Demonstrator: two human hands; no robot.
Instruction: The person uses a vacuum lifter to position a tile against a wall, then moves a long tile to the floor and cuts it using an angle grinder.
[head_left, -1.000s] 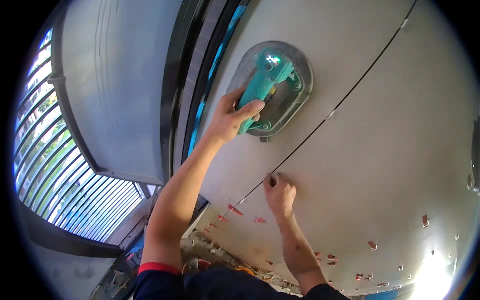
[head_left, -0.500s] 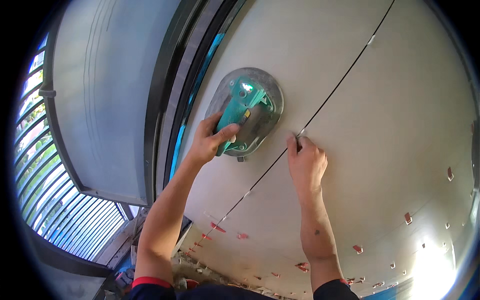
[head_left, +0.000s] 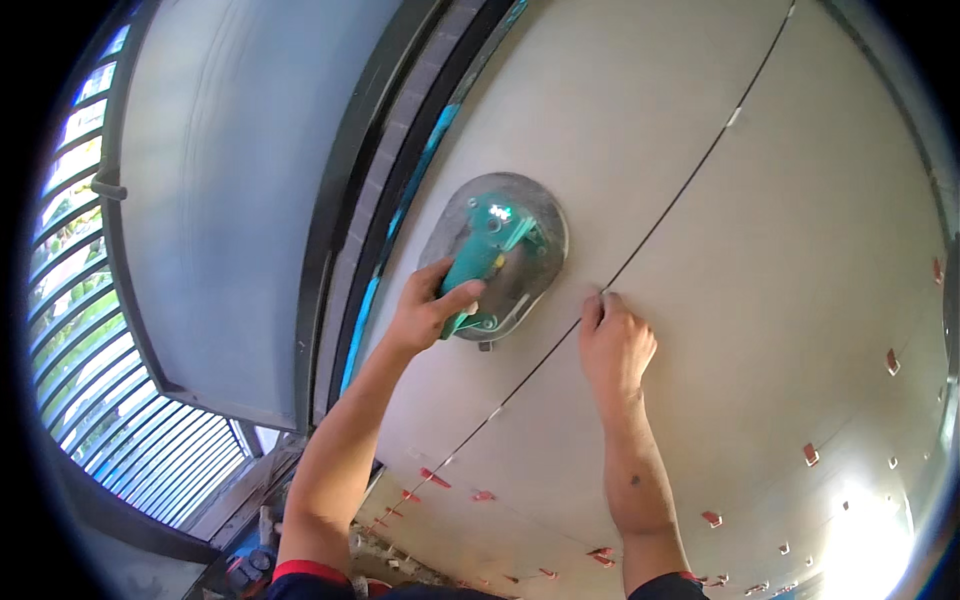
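Note:
My left hand (head_left: 425, 310) is closed around the green handle of a suction-cup tile vibrator (head_left: 490, 225). Its broad, dark oval pad lies against a large beige tile, and a small light glows on its upper end. To the right, my right hand (head_left: 617, 335) has thumb and fingers pinched together at the dark joint (head_left: 665, 212) running diagonally between two tiles. A tiny white tile clip shows just at those fingertips, mostly hidden by them. More white clips (head_left: 735, 117) sit along the same joint.
Red wedges (head_left: 711, 519) in white clips dot the lower and right tile joints. At left stand a dark frame (head_left: 335, 230) edged with blue tape, a grey panel (head_left: 240, 200) and a barred window (head_left: 95, 310). Clutter, including a tool (head_left: 250, 568), lies low at left.
The whole view has shifted, so hands, vibrator and joint appear slightly lower. My left hand keeps its grip on the handle. My right fingertips stay at the joint, where the white clip shows less.

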